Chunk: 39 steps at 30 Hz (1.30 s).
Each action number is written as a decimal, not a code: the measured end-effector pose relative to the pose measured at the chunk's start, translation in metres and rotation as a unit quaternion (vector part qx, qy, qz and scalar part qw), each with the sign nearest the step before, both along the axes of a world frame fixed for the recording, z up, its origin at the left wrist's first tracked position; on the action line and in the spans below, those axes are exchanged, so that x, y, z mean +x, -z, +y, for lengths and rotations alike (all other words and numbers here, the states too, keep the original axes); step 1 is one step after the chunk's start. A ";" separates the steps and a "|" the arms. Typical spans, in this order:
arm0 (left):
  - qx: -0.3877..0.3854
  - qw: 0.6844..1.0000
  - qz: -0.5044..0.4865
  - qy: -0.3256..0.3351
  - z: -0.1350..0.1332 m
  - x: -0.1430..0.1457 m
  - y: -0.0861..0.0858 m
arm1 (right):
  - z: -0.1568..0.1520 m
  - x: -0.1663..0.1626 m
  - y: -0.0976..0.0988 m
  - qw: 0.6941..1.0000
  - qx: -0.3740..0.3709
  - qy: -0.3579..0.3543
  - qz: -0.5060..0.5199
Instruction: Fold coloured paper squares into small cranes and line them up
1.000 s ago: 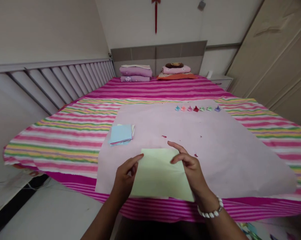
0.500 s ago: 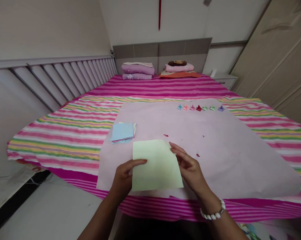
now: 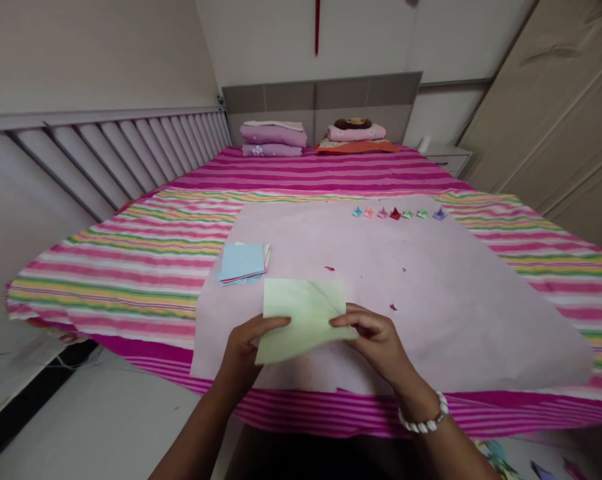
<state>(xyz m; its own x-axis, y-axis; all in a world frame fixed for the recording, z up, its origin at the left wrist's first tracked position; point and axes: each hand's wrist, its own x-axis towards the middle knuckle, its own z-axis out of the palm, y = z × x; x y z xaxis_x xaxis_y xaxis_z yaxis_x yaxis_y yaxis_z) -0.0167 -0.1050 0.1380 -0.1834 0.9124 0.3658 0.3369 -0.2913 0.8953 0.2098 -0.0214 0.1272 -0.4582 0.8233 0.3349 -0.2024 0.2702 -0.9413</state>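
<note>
Both of my hands pinch a pale green square of paper [image 3: 301, 313], held just above a large pale pink sheet [image 3: 431, 300] spread over the bed. My left hand [image 3: 245, 350] grips the paper's lower left edge, thumb on top. My right hand [image 3: 375, 340], with a white bead bracelet at the wrist, grips the right edge, fingers curled onto it. The paper is bent, with its near part turned up toward the far part.
A stack of coloured paper squares [image 3: 243, 262], blue on top, lies left of the green paper. A row of several small folded paper pieces [image 3: 395, 213] sits at the far side of the pink sheet. Folded bedding [image 3: 273, 137] lies at the striped bed's head. Slatted rail at left, wardrobe at right.
The green paper lay flat on the pink sheet, then both hands lifted it. Now its near edge is bent up and over, so it looks shorter.
</note>
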 end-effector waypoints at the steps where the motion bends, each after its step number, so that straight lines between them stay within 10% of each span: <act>1: 0.003 1.000 0.001 -0.006 0.001 0.001 0.000 | 0.000 -0.001 0.000 1.000 -0.002 0.009 -0.001; 20: -0.100 0.955 -0.265 -0.083 0.011 0.021 0.001 | -0.005 -0.023 0.000 0.942 -0.310 0.049 0.115; 32: -0.196 0.876 -0.438 0.050 0.019 0.049 0.004 | -0.021 -0.043 0.012 0.935 -0.337 0.040 0.104; 39: -0.204 0.900 -0.383 0.051 0.016 0.048 0.003 | -0.020 -0.041 0.008 0.951 -0.302 0.029 0.053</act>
